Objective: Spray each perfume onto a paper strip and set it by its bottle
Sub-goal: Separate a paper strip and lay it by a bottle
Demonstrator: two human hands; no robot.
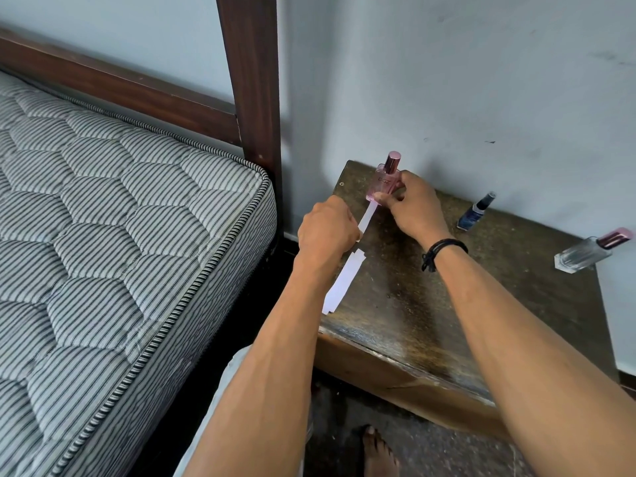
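My right hand (411,206) grips a pink perfume bottle (383,179) with a rose cap, at the far left corner of the wooden table (430,304). My left hand (327,232) pinches a white paper strip (367,216) whose far end reaches the bottle's base. A small stack of spare paper strips (344,280) lies along the table's left edge. A dark blue spray bottle (476,211) stands by the wall. A clear bottle with a rose cap (590,251) stands at the table's far right.
A striped mattress (120,253) on a dark wooden bed frame (253,80) fills the left side. A pale wall runs behind the table. My bare foot (378,452) is on the floor below the table's front edge.
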